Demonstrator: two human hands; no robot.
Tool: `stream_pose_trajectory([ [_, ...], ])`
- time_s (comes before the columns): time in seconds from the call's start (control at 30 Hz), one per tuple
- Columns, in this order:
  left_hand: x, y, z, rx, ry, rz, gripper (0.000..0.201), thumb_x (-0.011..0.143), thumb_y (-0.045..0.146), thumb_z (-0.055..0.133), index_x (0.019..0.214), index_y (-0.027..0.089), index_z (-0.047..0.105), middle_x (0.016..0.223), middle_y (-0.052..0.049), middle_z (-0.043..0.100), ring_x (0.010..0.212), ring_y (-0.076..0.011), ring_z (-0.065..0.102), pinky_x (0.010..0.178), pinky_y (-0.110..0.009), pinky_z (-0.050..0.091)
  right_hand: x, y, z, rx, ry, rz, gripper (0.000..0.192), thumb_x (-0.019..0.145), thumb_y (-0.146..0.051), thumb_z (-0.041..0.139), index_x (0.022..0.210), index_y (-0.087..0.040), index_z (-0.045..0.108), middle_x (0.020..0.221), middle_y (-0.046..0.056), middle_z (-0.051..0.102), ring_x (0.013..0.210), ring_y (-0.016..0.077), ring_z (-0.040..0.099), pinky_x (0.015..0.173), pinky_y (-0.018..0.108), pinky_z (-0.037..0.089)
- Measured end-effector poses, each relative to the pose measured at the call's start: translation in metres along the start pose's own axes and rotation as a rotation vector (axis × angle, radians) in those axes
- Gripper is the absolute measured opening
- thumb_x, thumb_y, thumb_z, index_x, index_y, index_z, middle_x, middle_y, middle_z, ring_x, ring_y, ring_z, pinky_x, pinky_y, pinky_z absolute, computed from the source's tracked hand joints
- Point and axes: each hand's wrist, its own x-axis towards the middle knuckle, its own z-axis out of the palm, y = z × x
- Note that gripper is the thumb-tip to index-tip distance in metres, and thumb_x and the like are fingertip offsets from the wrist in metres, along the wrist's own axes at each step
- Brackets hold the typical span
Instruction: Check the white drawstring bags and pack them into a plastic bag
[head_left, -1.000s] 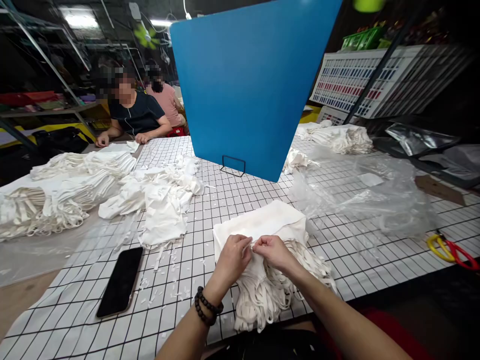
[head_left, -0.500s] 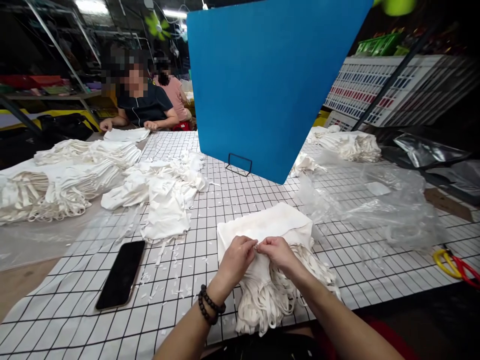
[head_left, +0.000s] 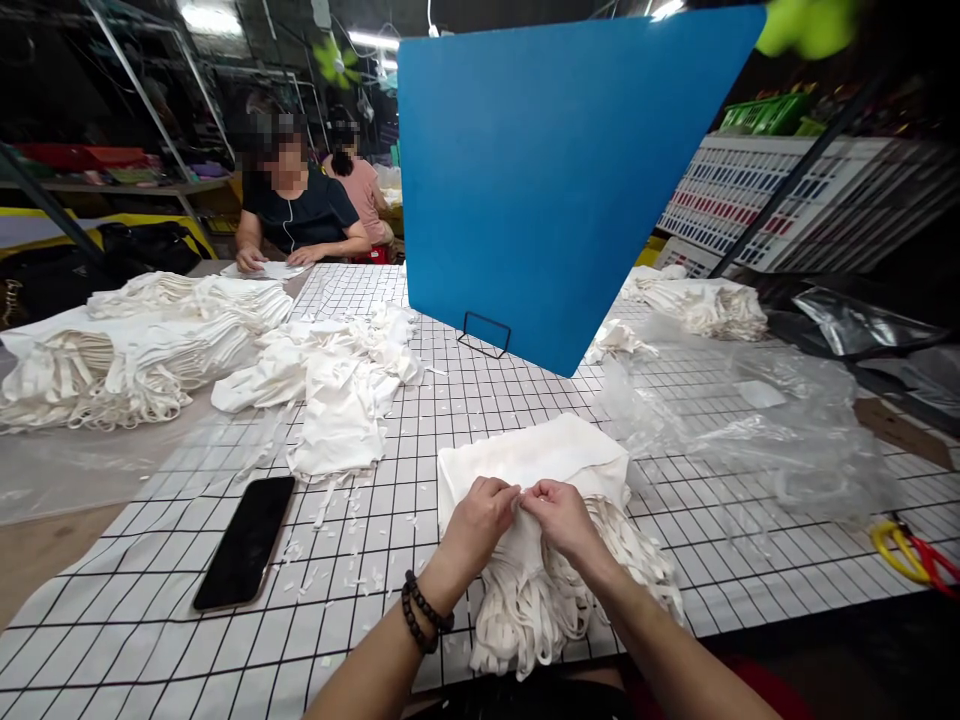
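A stack of white cloth pieces [head_left: 536,452] with many narrow looped straps [head_left: 517,620] lies at the table's near edge. Over it my left hand [head_left: 480,520], with dark bead bracelets at the wrist, is closed in a pinch. My right hand [head_left: 559,512] pinches right beside it, the fingertips of both nearly meeting. Between them is a small bit of white cloth, apparently part of the top piece; the fingers hide most of it. The straps hang toward me below both hands.
A phone [head_left: 246,543] lies to the left among small white scraps [head_left: 367,580]. Behind are crumpled white cloths [head_left: 337,400] and a strapped pile [head_left: 150,340]. A blue board [head_left: 555,190] stands ahead. Clear plastic [head_left: 787,440] and scissors [head_left: 911,555] lie right. A co-worker [head_left: 300,220] sits across.
The view has shifted slightly, so the scene sits a little lower and further right. Both hands keep their pinch at the same place on the cloth. The co-worker's hands have moved a little.
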Motion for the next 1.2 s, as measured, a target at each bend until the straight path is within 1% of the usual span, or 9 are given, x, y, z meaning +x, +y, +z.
stream_pose_trajectory([
  [0.2,-0.002,-0.002,0.003,-0.007,0.013,-0.019,0.031,0.085,0.005,0.052,0.111,0.018,0.061,0.099,-0.007,0.064,0.094,-0.0211,0.057,0.080,-0.037,0.055,-0.004,-0.001,-0.002,0.247,-0.010,0.101,0.026,0.063,-0.040,0.063,0.058,-0.016,0.055,0.049,-0.003,0.047,0.048,0.0096,0.039,0.048,0.023,0.029],
  [0.37,-0.004,-0.002,0.003,-0.028,0.008,-0.025,0.036,0.084,0.007,0.053,0.117,0.018,0.059,0.104,-0.008,0.063,0.099,-0.0221,0.056,0.084,-0.038,0.053,-0.038,-0.011,-0.016,0.236,-0.270,0.138,0.038,0.078,-0.053,0.053,0.080,-0.015,0.059,0.050,-0.002,0.054,0.041,0.0089,0.037,0.043,0.023,0.027],
  [0.5,-0.005,0.000,0.001,-0.053,0.006,0.002,0.042,0.084,0.009,0.052,0.125,0.021,0.054,0.108,-0.008,0.061,0.102,-0.0218,0.054,0.087,-0.039,0.052,-0.081,-0.012,-0.029,0.282,-0.298,0.029,0.039,0.084,-0.053,0.053,0.087,-0.014,0.062,0.068,0.003,0.064,0.066,0.0139,0.055,0.065,0.025,0.042],
  [0.7,-0.009,-0.004,0.002,-0.034,-0.029,0.030,0.045,0.086,0.009,0.048,0.128,0.023,0.053,0.114,-0.009,0.058,0.107,-0.0224,0.052,0.092,-0.041,0.049,-0.118,0.014,-0.045,0.099,-0.260,-0.036,0.039,0.084,-0.051,0.055,0.076,-0.016,0.070,0.100,0.007,0.065,0.096,0.0213,0.058,0.087,0.031,0.042],
  [0.77,-0.008,-0.004,-0.002,0.001,-0.058,0.041,0.044,0.087,0.009,0.047,0.129,0.023,0.053,0.117,-0.010,0.057,0.109,-0.0227,0.051,0.093,-0.041,0.049,-0.110,0.027,-0.060,0.040,-0.152,-0.068,0.036,0.086,-0.049,0.054,0.082,-0.018,0.071,0.105,0.008,0.064,0.099,0.0219,0.058,0.089,0.032,0.042],
  [0.93,0.017,0.025,-0.013,0.170,-0.089,0.082,0.041,0.087,0.010,0.045,0.127,0.019,0.053,0.129,-0.013,0.050,0.117,-0.0261,0.047,0.096,-0.044,0.047,-0.054,0.065,-0.110,-0.272,0.355,-0.037,0.032,0.085,-0.041,0.048,0.095,-0.016,0.066,0.098,0.010,0.065,0.091,0.0233,0.058,0.081,0.033,0.044],
  [1.0,0.036,0.045,-0.009,0.209,-0.122,0.129,0.042,0.087,0.010,0.044,0.129,0.017,0.050,0.131,-0.014,0.050,0.119,-0.0257,0.047,0.098,-0.043,0.045,-0.031,0.079,-0.123,-0.362,0.344,0.030,0.029,0.082,-0.041,0.051,0.087,-0.017,0.067,0.094,0.010,0.066,0.090,0.0244,0.058,0.080,0.034,0.043],
  [1.1,0.063,0.073,0.013,0.241,-0.220,0.263,0.046,0.087,0.011,0.045,0.133,0.016,0.045,0.140,-0.014,0.043,0.127,-0.0262,0.042,0.105,-0.044,0.039,-0.011,0.094,-0.131,-0.312,0.195,0.079,0.026,0.078,-0.041,0.056,0.076,-0.018,0.067,0.081,0.006,0.068,0.081,0.0210,0.061,0.073,0.030,0.044],
  [1.2,0.078,0.087,0.044,0.258,-0.353,0.360,0.050,0.086,0.012,0.046,0.135,0.015,0.040,0.146,-0.013,0.038,0.134,-0.0280,0.034,0.109,-0.046,0.033,-0.006,0.102,-0.132,-0.256,0.158,0.062,0.024,0.075,-0.039,0.059,0.084,-0.018,0.068,0.078,0.003,0.067,0.073,0.0176,0.061,0.068,0.027,0.043],
])
